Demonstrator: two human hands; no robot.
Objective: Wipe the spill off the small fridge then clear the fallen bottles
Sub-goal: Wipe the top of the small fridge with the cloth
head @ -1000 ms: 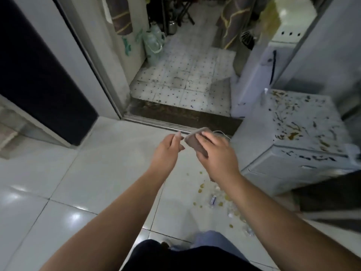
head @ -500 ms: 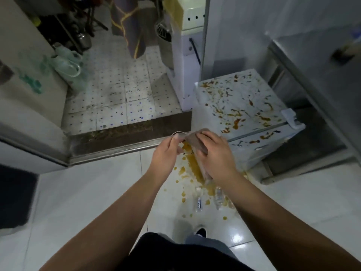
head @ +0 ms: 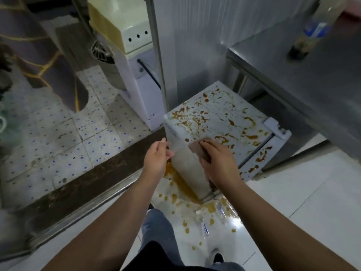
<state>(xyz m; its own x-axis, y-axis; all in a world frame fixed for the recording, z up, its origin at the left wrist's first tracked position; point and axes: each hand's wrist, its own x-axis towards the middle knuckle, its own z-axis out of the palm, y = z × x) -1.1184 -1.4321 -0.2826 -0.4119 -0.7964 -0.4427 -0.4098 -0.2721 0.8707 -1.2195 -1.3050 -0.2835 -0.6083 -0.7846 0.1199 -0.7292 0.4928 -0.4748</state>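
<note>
Reaching the small fridge [head: 213,122] now, right hand [head: 218,163] fingers pinching the cloth [head: 197,150]; left hand [head: 156,159] released it, fingers loosely curled.

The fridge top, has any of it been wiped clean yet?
No, orange-brown splatter covers the small fridge top, and the cloth in the right hand is only at its near corner.

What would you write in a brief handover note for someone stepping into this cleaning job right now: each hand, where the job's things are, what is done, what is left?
Right hand: grips the cloth at the near edge of the small fridge top.
Left hand: loosely curled, holds nothing, beside the fridge's near corner.
Spill: orange-brown streaks across the fridge top and down its front, with a puddle on the floor.
Fallen bottles: lying on the floor in front of the fridge.
Done: nothing visibly wiped.
Left: wipe the top, then pick up the bottles.
</note>
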